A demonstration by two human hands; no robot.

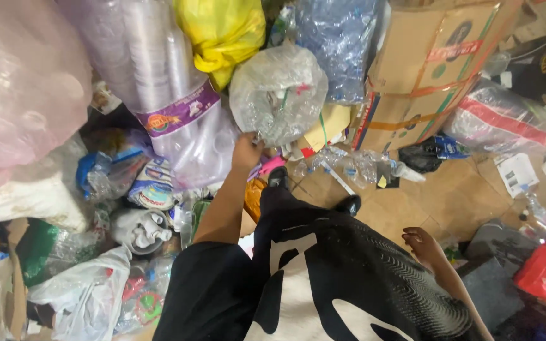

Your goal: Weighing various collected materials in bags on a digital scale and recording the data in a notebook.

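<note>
Far left sits a pink bag (20,88); the left hand (246,151) grips the clear bag (278,93) by its bottom edge, lifting it off the pile; the right hand (422,243) hangs near, loosely curled, holding nothing; a box (424,69) stands far right.

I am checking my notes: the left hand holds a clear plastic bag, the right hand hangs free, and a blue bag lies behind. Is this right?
Not quite. The head view shows the bag behind is yellow, not blue. The left hand does hold the clear plastic bag, and the right hand hangs free.

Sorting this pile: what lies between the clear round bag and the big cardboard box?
In the head view, a yellowish paper sheet lies between the clear bag and the cardboard box.
</note>
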